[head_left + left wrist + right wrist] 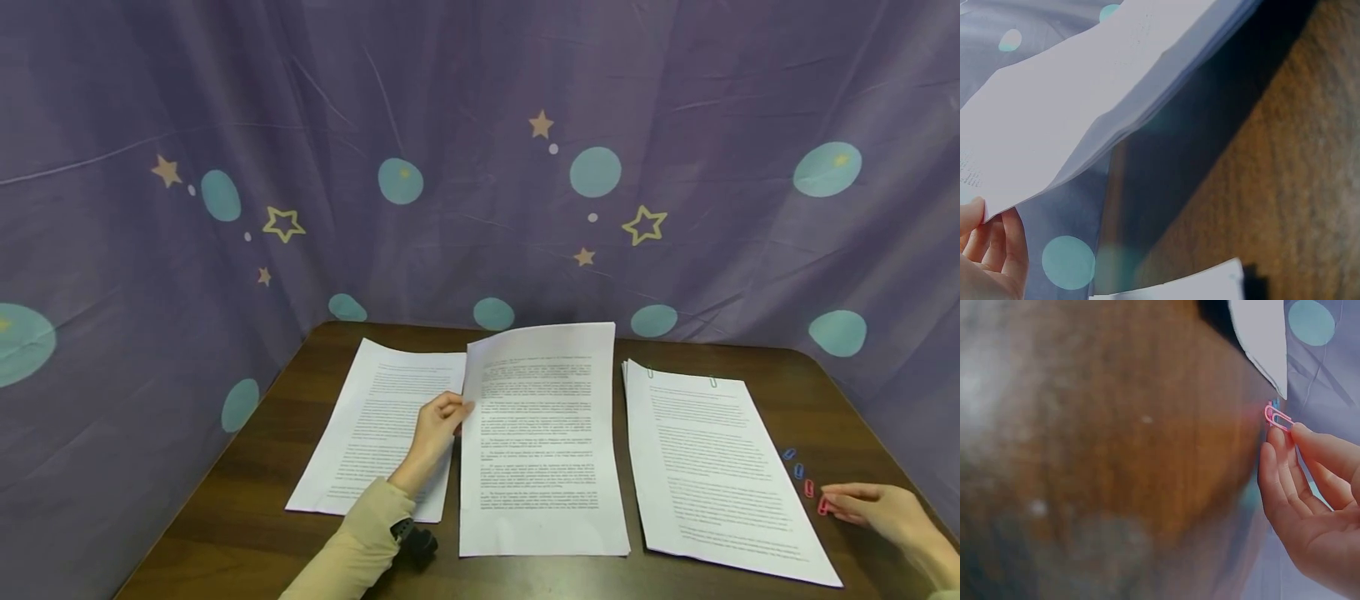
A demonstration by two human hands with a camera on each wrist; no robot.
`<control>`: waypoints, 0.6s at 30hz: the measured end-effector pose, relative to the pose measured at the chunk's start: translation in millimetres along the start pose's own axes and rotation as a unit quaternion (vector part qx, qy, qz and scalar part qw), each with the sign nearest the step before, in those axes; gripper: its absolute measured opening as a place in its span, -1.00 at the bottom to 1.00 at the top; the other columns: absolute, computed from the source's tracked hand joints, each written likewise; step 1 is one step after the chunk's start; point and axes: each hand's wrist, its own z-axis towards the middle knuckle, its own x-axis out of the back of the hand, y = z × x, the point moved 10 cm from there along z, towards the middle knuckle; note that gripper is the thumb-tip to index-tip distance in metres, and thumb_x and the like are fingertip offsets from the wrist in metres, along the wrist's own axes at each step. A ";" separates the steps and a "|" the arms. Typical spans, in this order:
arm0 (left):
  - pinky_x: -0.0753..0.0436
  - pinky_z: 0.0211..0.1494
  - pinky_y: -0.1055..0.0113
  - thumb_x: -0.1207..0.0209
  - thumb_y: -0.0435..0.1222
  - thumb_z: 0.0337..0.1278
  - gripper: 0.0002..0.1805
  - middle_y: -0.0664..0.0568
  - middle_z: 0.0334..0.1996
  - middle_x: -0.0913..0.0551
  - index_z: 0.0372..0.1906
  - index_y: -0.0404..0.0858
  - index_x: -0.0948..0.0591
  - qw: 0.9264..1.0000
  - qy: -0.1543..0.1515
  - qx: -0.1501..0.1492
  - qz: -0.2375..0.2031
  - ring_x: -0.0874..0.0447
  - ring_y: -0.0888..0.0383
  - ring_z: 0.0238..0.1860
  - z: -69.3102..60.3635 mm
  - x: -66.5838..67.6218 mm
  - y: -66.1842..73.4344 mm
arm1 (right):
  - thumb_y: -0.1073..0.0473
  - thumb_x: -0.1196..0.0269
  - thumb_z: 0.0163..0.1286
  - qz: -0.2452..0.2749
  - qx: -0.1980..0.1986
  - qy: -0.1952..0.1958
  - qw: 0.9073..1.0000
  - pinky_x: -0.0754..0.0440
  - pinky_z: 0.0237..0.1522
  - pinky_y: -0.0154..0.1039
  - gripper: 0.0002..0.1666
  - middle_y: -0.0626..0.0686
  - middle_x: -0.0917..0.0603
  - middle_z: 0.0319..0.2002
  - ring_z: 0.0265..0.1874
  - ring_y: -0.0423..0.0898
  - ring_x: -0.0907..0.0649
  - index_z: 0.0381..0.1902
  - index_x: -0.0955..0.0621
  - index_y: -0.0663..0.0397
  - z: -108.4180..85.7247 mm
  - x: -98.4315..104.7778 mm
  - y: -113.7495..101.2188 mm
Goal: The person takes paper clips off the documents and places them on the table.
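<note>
A stack of printed sheets (536, 467) is raised at the middle of the table, its upper part curving back. My left hand (437, 425) pinches its left edge between thumb and fingers; the left wrist view shows the several layers of this stack (1054, 119) from the side. Over at the right, my right hand (877, 508) pinches a pink paper clip (1279, 417) between thumb and fingertips. Close by that hand lie a red paper clip (808, 488) and two blue ones, the nearer blue paper clip (798, 472) and the farther blue paper clip (789, 454).
To the left lies another stack of printed paper (375, 442), partly behind my left forearm. A third stack (727, 475) on the right carries two green paper clips, one a green paper clip (713, 382), on its top edge. A patterned purple curtain (480, 167) hangs behind the wooden table (225, 517).
</note>
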 end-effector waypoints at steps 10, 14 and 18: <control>-0.43 -0.55 0.43 -0.15 -0.43 0.02 -0.84 0.07 -0.62 -0.59 -0.35 -0.50 -0.52 1.000 -0.003 -0.004 -0.004 -0.39 0.23 -0.65 14.1 2.5 -27.6 | 0.11 -0.24 0.14 -0.008 -0.010 0.001 1.000 -0.58 -0.37 -0.41 -0.47 0.02 -0.69 -0.41 -0.48 -0.32 -0.63 -0.19 -0.49 0.58 1.1 -3.6 1.1; -0.42 -0.55 0.41 -0.15 -0.42 0.01 -0.84 0.09 -0.64 -0.58 -0.36 -0.50 -0.51 1.000 0.001 -0.012 0.002 -0.38 0.23 -0.66 14.2 2.9 -27.3 | 0.06 -0.26 0.11 -0.009 -0.009 0.001 1.000 -0.57 -0.38 -0.43 -0.46 -0.04 -0.69 -0.43 -0.48 -0.33 -0.63 -0.21 -0.53 0.53 2.2 -3.8 3.3; -0.42 -0.53 0.40 -0.14 -0.42 0.01 -0.85 0.09 -0.64 -0.58 -0.37 -0.49 -0.52 1.000 0.001 -0.015 0.006 -0.38 0.23 -0.65 14.0 2.5 -25.2 | 0.01 -0.28 0.07 -0.021 -0.008 0.008 1.000 -0.56 -0.40 -0.44 -0.47 -0.06 -0.69 -0.44 -0.48 -0.34 -0.62 -0.25 -0.58 0.45 3.2 -3.8 6.3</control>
